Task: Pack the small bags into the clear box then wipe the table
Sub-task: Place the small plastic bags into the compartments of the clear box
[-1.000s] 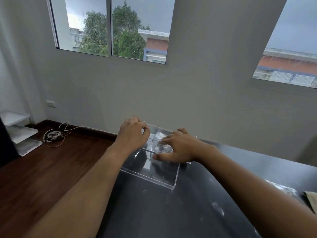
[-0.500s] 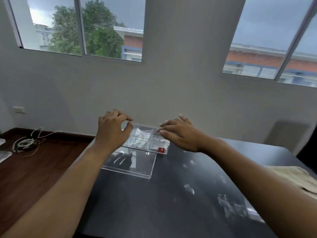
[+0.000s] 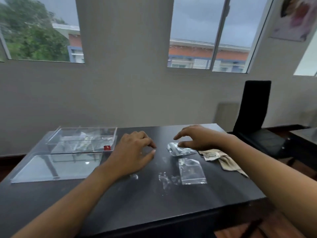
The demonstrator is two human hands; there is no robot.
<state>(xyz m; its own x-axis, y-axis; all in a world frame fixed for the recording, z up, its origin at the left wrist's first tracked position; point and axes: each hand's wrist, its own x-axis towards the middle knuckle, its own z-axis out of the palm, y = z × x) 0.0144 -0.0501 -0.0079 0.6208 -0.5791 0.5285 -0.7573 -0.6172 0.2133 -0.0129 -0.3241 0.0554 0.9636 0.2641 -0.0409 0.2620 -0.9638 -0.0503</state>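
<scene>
The clear box (image 3: 82, 140) stands at the back left of the dark table (image 3: 130, 200), with small bags inside and a red tag on its front corner. Its flat clear lid (image 3: 56, 166) lies in front of it. Two small clear bags lie on the table to the right: one (image 3: 180, 149) farther back, one (image 3: 191, 170) nearer me. My right hand (image 3: 200, 137) hovers over the far bag, fingers spread, fingertips touching or just above it. My left hand (image 3: 135, 150) rests loosely curled on the table between box and bags, holding nothing.
A crumpled beige cloth (image 3: 221, 158) lies at the table's right, just past the bags. White smudges (image 3: 166, 180) mark the tabletop near the nearer bag. A black chair (image 3: 253, 117) stands beyond the right end. The wall is close behind the table.
Both hands have left the clear box and moved right. The view has swung right, bringing the loose bags, the cloth and the chair into sight.
</scene>
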